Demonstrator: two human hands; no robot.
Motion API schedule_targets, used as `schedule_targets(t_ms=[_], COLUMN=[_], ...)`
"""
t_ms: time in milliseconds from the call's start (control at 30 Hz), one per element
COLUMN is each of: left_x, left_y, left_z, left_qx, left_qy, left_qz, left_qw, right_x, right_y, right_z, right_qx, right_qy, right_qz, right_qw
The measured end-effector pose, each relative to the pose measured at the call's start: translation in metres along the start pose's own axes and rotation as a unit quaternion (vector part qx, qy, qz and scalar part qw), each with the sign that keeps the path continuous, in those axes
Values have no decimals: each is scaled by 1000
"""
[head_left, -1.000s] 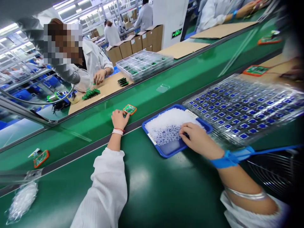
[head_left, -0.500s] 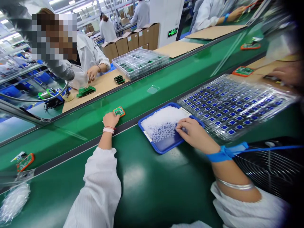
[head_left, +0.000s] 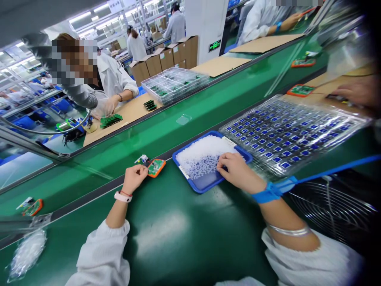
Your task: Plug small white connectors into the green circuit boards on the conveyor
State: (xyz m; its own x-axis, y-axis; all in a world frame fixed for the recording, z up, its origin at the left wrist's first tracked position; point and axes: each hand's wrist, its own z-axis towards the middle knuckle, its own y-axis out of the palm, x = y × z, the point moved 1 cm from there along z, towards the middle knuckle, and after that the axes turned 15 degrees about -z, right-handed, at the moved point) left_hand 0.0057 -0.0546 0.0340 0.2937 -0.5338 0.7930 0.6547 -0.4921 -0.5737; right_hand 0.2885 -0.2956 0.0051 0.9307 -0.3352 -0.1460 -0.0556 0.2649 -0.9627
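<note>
My left hand [head_left: 135,177] pinches the near-left corner of a green circuit board in an orange frame [head_left: 156,168], held over the near edge of the green belt. A small white and black part [head_left: 142,159] sits just behind it. My right hand [head_left: 233,169] is at the right side of a blue tray [head_left: 198,188], its thumb and fingertips closed together above the tray floor. Small translucent white pieces [head_left: 205,149] are heaped in the tray and thinly scattered toward its front. Whether a piece is between my right fingertips is too small to see.
Clear blister trays with blue-and-silver parts [head_left: 279,137] lie right of the blue tray. A wire fan guard [head_left: 330,206] is at the lower right. A plastic bag [head_left: 28,254] lies at the left. Across the belt [head_left: 125,139] a co-worker's hand [head_left: 111,104] is near green boards.
My left hand has drawn the orange-framed board from the belt toward me, to its near edge. My right hand stays at the blue tray with fingers pinched. The camera view has shifted slightly.
</note>
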Motion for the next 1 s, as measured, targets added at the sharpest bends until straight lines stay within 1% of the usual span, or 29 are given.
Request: schedule_targets(t_ms=[133,233,267,400,567,633,667,733,800,833,867,933,1000], left_x=[7,12,13,18,23,25,26,29,33,35,37,39,38], left_y=[4,5,6,7,12,14,15,16,18,19,21,24,26], left_z=[-32,-50,-55,-71,-87,-92,-95,-99,-101,-101,-101,-100,-98], left_qx=[-65,-106,-111,-100,-146,-143,-139,-131,-123,-115,-104,-73,-41], left_qy=[53,75,77,79,114,106,100,88,81,80,81,83,77], left_qz=[-1,8,15,49,92,103,103,96,75,58,36,-18,-68], left_qw=[996,992,991,991,978,979,980,983,986,988,991,994,994], right_x=[1,1,0,-1,2,0,-5,-24,-58,-78,-99,-139,-165], right_y=[2,3,4,7,14,11,6,-6,-19,-22,-23,-16,-1], right_z=[1,1,1,2,1,1,1,2,2,1,0,-1,-1], right_qx=[7,4,1,-9,-15,-6,12,79,156,174,167,114,65], right_qy=[-4,-4,-3,2,9,9,7,1,-18,-42,-77,-144,-179], right_qz=[-1,-2,-5,-33,-60,-50,-33,30,126,180,228,293,325], right_qw=[1000,1000,1000,999,998,999,999,996,980,967,956,939,926])
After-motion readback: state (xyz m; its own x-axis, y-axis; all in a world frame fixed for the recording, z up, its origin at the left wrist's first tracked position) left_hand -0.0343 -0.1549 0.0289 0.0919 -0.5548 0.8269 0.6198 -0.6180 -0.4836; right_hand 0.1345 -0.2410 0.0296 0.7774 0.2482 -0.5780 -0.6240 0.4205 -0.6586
